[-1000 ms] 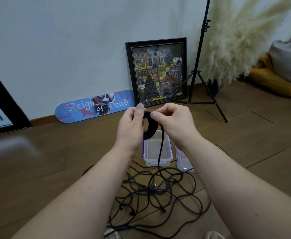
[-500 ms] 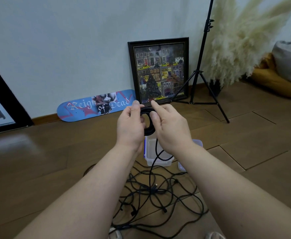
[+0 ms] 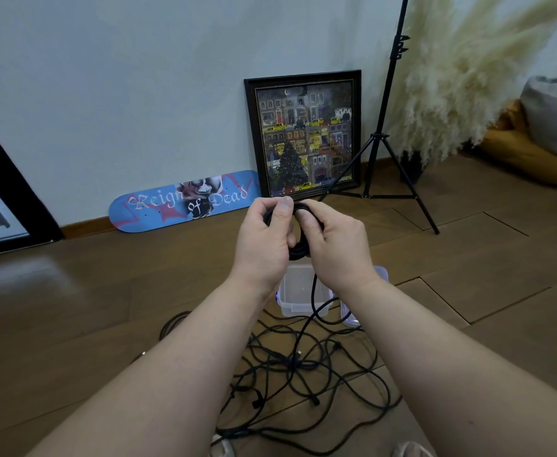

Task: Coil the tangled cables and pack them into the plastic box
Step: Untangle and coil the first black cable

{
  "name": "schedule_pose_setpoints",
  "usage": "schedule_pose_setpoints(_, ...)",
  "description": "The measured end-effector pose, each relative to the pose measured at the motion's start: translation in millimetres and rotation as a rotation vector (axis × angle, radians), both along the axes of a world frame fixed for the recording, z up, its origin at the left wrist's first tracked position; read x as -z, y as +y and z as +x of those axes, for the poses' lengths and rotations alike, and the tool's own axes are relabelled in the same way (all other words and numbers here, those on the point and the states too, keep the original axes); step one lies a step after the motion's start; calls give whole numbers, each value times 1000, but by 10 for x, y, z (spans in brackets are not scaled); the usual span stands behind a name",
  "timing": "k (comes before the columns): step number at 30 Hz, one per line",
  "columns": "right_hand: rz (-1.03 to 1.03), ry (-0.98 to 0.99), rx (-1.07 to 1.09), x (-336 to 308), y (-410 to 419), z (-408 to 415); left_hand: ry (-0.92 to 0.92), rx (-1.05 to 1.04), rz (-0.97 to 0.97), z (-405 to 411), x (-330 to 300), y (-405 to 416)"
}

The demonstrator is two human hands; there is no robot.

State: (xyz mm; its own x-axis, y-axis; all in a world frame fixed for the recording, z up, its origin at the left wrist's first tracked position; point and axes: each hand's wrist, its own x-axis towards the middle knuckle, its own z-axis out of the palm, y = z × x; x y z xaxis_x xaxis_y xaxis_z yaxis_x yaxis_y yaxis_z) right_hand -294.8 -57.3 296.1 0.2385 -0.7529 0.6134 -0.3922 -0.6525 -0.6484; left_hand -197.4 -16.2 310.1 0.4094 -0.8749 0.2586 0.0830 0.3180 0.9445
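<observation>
Held up in front of me is a small black cable coil (image 3: 298, 250). My left hand (image 3: 265, 242) grips its left side, thumb on top. My right hand (image 3: 331, 245) pinches the coil's right side. The cable's free length (image 3: 313, 291) hangs from the coil down to a tangle of black cables (image 3: 303, 374) on the wooden floor. Below my hands stands a clear plastic box (image 3: 300, 300), open and with nothing visible inside. Its clear lid (image 3: 349, 316) lies just to the right, mostly hidden by my right forearm.
A blue skateboard deck (image 3: 184, 201) and a framed picture (image 3: 305, 133) lean on the wall behind. A black tripod stand (image 3: 382, 143) and pampas grass (image 3: 462, 77) are at the back right, cushions (image 3: 534, 140) at the far right. A dark frame (image 3: 3, 199) is left.
My right hand has brought another turn of cable onto the coil and now pinches it shut. The hanging cable has shortened slightly. The view has shifted a little.
</observation>
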Motion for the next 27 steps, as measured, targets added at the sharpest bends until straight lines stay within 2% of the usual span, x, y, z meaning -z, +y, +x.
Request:
schedule_pose_setpoints(3,-16,-48,38,-9,-28,-42,-14,55,9,-30,-24,29)
schedule_pose_setpoints(9,9,-33,35,-19,-24,-38,201,196,79,-36,-94,125)
schedule_pose_setpoints(13,112,13,-16,-42,30,21,247,92,89,2,-87,88)
schedule_pose_setpoints(20,412,43,-231,-110,-11,-109,185,-161,84,216,-80,-39)
schedule_pose_setpoints(24,411,263,-86,-82,-97,-293,242,-330,54,473,-75,-95)
schedule_pose_setpoints(27,320,273,-22,-57,-143,-383,262,-399,41,625,-39,-99)
